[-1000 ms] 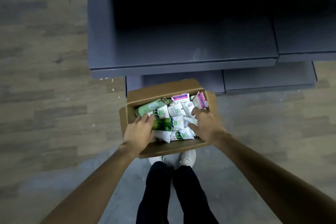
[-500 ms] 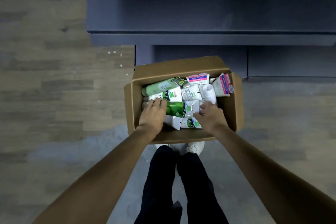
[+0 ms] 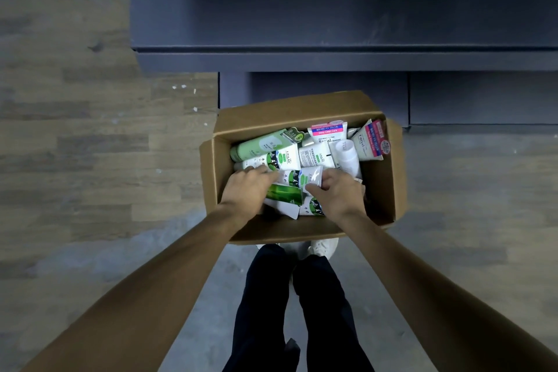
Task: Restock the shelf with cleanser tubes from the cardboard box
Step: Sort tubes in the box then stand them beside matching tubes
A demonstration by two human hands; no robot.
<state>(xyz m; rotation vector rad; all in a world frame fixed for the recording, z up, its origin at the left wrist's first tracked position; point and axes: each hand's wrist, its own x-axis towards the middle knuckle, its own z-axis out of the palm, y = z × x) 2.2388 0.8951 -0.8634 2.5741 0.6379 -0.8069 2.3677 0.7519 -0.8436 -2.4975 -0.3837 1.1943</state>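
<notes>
Cleanser tubes: a loose heap of white, green and pink-banded tubes [image 3: 314, 157] fills the cardboard box [image 3: 389, 190] at the centre of the frame, lying crosswise over one another.
Left hand: the left hand [image 3: 247, 190] reaches into the lower left of the heap, its fingers laid over a white tube with a green label [image 3: 277, 160]; whether they curl round it cannot be told.
Right hand: the right hand [image 3: 335, 193] pinches a white tube with a green patch [image 3: 305, 176] near the middle of the box, thumb below, fingers curled over its edge.
Box position: it sits on the floor, just above the person's white shoes [image 3: 323, 246] and dark trousers [image 3: 302, 311] in the frame.
Shelf: the dark grey shelf [image 3: 332, 60] spans the upper frame, beyond the box; no tubes show on its visible surface.
Floor: wood-look planks [image 3: 75, 130] lie at the left.
Progress: judging by the full box and bare shelf, restocking has hardly begun; nearly every tube remains to be lifted out and placed.
</notes>
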